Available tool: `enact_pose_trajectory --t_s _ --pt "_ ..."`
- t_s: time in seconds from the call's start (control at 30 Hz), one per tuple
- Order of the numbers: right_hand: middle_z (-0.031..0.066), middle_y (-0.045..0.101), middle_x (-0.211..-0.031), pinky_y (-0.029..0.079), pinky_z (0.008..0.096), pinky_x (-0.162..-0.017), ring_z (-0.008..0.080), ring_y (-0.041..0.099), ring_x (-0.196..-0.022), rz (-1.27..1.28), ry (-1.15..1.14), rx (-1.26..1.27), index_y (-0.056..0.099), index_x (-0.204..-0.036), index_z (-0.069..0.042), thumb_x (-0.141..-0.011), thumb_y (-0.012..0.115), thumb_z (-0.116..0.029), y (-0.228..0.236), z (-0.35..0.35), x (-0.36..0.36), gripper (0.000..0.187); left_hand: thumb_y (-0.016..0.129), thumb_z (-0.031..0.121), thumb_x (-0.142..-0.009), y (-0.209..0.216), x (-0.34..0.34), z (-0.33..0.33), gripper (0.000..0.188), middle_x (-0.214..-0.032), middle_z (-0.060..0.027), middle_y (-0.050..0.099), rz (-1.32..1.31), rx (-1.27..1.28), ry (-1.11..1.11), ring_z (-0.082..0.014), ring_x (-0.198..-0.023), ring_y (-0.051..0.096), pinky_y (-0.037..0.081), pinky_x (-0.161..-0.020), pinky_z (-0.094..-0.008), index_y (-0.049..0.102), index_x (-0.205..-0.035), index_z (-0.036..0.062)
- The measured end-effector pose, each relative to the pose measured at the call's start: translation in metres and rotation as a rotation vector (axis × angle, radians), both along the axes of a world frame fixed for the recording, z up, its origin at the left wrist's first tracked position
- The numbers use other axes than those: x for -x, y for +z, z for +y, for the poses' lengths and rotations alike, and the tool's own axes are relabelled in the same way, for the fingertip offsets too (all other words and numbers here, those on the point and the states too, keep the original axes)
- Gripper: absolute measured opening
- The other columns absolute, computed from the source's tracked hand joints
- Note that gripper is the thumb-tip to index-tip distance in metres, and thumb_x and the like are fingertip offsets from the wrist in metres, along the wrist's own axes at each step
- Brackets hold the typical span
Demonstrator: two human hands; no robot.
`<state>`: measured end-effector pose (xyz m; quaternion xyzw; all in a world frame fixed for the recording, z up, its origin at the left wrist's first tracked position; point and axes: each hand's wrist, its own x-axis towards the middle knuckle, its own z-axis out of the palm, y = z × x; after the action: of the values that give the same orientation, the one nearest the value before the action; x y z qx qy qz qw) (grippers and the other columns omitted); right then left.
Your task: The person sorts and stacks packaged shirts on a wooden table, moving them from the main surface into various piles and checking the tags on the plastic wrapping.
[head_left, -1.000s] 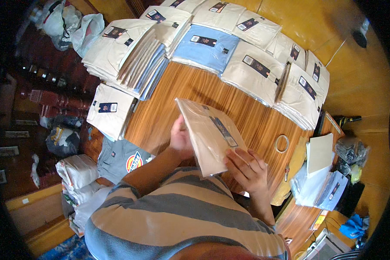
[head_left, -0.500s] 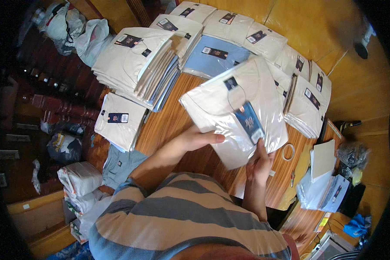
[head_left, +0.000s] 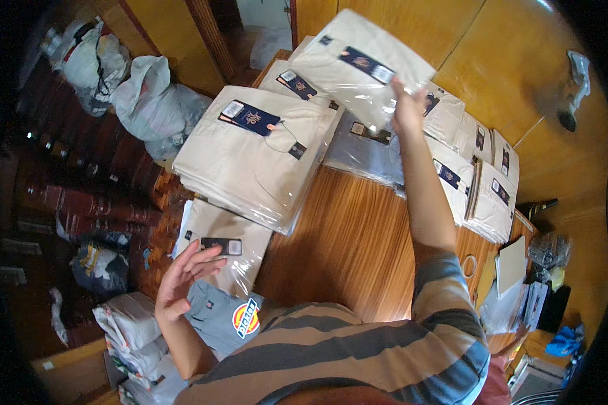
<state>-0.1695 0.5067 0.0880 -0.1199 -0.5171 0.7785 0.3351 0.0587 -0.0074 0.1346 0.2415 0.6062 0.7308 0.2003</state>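
At arm's length my right hand point(head_left: 407, 108) grips the near right corner of a folded cream shirt point(head_left: 358, 88) in a clear plastic bag. A dark hang tag lies across it. The shirt is over the bagged stacks at the far side of the table; whether it touches them I cannot tell. My left hand point(head_left: 182, 273), fingers stretched and holding nothing, is raised at the lower left, by a bagged cream shirt point(head_left: 233, 226) and a grey folded garment point(head_left: 213, 317) with a round printed patch.
A tall stack of bagged cream shirts point(head_left: 250, 162) stands left on the wooden table point(head_left: 344, 243). Behind lies a blue-grey bagged garment point(head_left: 365, 152). More bagged shirts point(head_left: 496, 192) line the right side, near a tape roll point(head_left: 469, 266). Plastic bags point(head_left: 145, 101) sit at far left.
My right hand has carried the bagged shirt forward to the far stacks. My left hand has let go of it and swung back to the lower left.
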Motion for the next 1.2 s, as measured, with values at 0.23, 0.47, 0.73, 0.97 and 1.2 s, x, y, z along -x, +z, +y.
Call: enact_pose_trajectory --t_s 0.23,0.47,0.73,0.97,1.2 --pt "0.0136 0.066 -0.122 0.054 0.0377 -0.093 0.0242 0.066 -0.106 -0.117 0.211 0.096 0.05 -0.133 -0.003 -0.091 0.069 0.0 -0.06 -0.064 0.081 0.047 0.062 0.024 -0.099 -0.039 0.033 -0.061 0.056 -0.126 -0.0181 0.063 0.079 0.025 0.701 -0.0291 -0.111 0.065 0.052 -0.093 -0.0383 0.043 -0.144 -0.0044" --pt "0.0159 0.071 -0.11 0.056 0.0335 -0.081 0.0212 0.068 -0.096 -0.274 0.189 -0.455 0.052 -0.129 0.002 -0.087 0.079 -0.015 -0.082 -0.067 0.072 0.053 0.053 0.026 -0.105 -0.065 0.092 -0.106 0.044 -0.118 -0.0097 0.063 0.048 -0.007 0.808 -0.0186 -0.099 0.064 0.051 -0.081 -0.0304 0.049 -0.139 -0.0014" --pt "0.0156 0.07 -0.099 0.056 0.0355 -0.076 0.0203 0.068 -0.084 -0.546 -0.058 -0.832 0.052 -0.133 0.007 -0.08 0.083 -0.039 -0.072 -0.062 0.042 0.076 0.052 0.026 -0.105 -0.09 0.12 -0.1 0.042 -0.116 -0.0081 0.062 0.003 0.004 0.812 -0.0175 -0.1 0.062 0.05 -0.079 -0.0297 0.051 -0.137 -0.0022" --pt "0.0108 0.065 -0.101 0.061 0.0332 -0.073 0.0258 0.067 -0.086 -0.489 0.07 0.353 0.057 -0.124 0.0 -0.096 0.067 -0.026 -0.108 -0.005 0.035 0.039 0.054 0.027 -0.104 -0.091 0.115 -0.108 0.042 -0.114 -0.0062 0.062 -0.004 -0.015 0.907 -0.017 -0.097 0.06 0.048 -0.078 -0.0291 0.053 -0.135 -0.0012" --pt "0.0103 0.06 -0.097 0.06 0.0317 -0.061 0.0218 0.062 -0.076 -0.271 -0.136 0.583 0.061 -0.108 -0.001 -0.092 0.072 -0.018 -0.131 0.031 0.063 0.026 0.051 0.031 -0.106 -0.103 0.099 -0.1 0.041 -0.107 -0.0021 0.06 -0.007 -0.116 0.987 -0.0146 -0.092 0.057 0.045 -0.074 -0.0272 0.055 -0.133 0.0012"
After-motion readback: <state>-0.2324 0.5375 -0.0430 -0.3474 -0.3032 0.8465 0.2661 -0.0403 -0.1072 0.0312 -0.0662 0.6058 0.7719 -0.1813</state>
